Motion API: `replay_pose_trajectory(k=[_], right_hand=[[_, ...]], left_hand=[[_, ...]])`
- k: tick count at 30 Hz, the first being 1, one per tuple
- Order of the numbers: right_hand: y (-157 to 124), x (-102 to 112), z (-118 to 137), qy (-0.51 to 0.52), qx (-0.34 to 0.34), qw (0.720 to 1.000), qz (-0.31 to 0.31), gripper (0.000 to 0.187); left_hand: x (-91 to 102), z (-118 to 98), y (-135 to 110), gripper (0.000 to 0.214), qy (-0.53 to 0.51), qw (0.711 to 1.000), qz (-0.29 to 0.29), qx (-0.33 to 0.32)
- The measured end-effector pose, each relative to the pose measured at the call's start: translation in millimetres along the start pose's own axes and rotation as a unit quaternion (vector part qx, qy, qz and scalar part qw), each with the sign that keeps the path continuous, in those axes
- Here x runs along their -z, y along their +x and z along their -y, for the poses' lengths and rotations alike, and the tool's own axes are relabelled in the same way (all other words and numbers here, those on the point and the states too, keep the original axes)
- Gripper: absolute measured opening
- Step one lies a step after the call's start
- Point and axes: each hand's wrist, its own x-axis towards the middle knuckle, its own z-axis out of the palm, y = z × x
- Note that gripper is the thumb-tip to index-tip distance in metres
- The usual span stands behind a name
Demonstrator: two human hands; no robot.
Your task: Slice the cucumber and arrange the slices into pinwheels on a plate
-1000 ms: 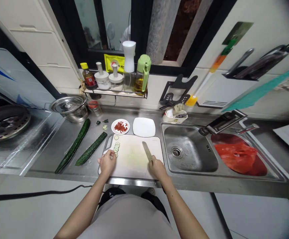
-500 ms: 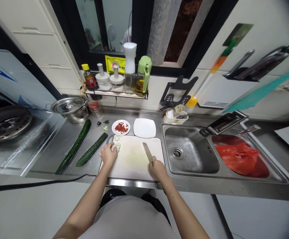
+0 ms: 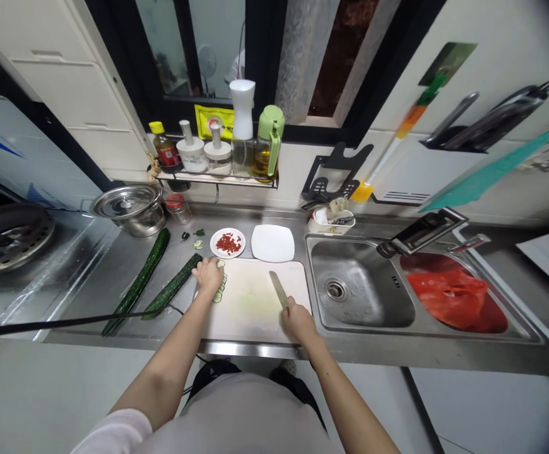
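Note:
A white cutting board (image 3: 255, 302) lies on the steel counter in front of me. My right hand (image 3: 297, 320) grips the handle of a knife (image 3: 279, 289), whose blade rests flat over the board. My left hand (image 3: 207, 273) sits at the board's far left corner, fingers curled over the cucumber slices (image 3: 218, 292) and next to the cut end of the shorter cucumber (image 3: 173, 285). What the left fingers hold is hidden. A longer whole cucumber (image 3: 138, 279) lies further left.
Behind the board stand a small plate of chopped red chilli (image 3: 228, 243) and a bare white plate (image 3: 272, 243). A sink (image 3: 357, 290) lies to the right, with a red bag (image 3: 449, 296) in the basin beyond. A lidded pot (image 3: 127, 207) and a bottle shelf (image 3: 218, 176) stand at the back. A black cable (image 3: 57, 323) crosses the counter's front left.
My left hand has moved away from me along the board's left edge, up to the far corner by the shorter cucumber. The right hand and knife stay put.

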Motion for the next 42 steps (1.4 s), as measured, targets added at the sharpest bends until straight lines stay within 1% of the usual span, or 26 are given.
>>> replay_pose_trajectory(k=[4, 7, 9, 11, 13, 15, 16, 18, 20, 23, 27, 30, 42], right_hand=[[0.3, 1.5, 1.1, -0.006, -0.003, 1.000, 0.005, 0.031], [0.5, 1.8, 0.7, -0.011, -0.004, 1.000, 0.007, 0.031], [0.3, 1.5, 0.2, -0.010, 0.000, 1.000, 0.005, 0.032], [-0.2, 1.1, -0.1, -0.009, 0.003, 1.000, 0.004, 0.033], [-0.5, 1.3, 0.0, -0.007, 0.004, 1.000, 0.006, 0.034], [-0.4, 1.9, 0.0, -0.007, 0.004, 1.000, 0.009, 0.034], [-0.3, 2.4, -0.1, -0.007, 0.007, 1.000, 0.009, 0.033], [-0.8, 3.4, -0.5, -0.008, 0.014, 1.000, 0.008, 0.032], [-3.3, 4.1, -0.6, -0.012, 0.024, 1.000, 0.006, 0.031], [-12.7, 3.2, 1.5, -0.016, 0.046, 0.999, 0.009, 0.030], [-30.3, -2.5, 8.4, -0.019, 0.096, 0.995, 0.016, 0.026], [-38.6, -6.7, 14.3, -0.028, 0.123, 0.992, 0.023, 0.024], [-40.7, -8.3, 24.9, -0.060, 0.125, 0.989, 0.042, 0.024]], left_hand=[[5.3, -3.2, -0.1, 0.023, -0.036, 0.999, -0.002, 0.006], [10.0, -6.6, -6.3, 0.018, -0.091, 0.996, 0.018, 0.011], [9.9, -9.6, -15.4, 0.017, -0.140, 0.988, 0.062, 0.001], [6.5, -13.2, -27.9, 0.018, -0.167, 0.978, 0.126, -0.021], [1.1, -17.2, -41.2, 0.018, -0.158, 0.970, 0.178, -0.045], [-4.0, -20.8, -52.6, 0.017, -0.127, 0.968, 0.204, -0.072], [-6.0, -22.3, -57.0, 0.016, -0.110, 0.968, 0.206, -0.089], [-8.4, -24.1, -63.1, 0.018, -0.077, 0.970, 0.192, -0.126], [-9.3, -24.0, -66.6, 0.022, -0.052, 0.974, 0.159, -0.156], [-10.2, -20.8, -70.5, 0.025, -0.033, 0.980, 0.118, -0.159], [-13.6, -15.4, -75.8, 0.025, -0.024, 0.983, 0.116, -0.143], [-16.4, -13.6, -78.2, 0.025, -0.031, 0.983, 0.108, -0.144], [-18.1, -13.0, -78.0, 0.025, -0.049, 0.983, 0.111, -0.137]])
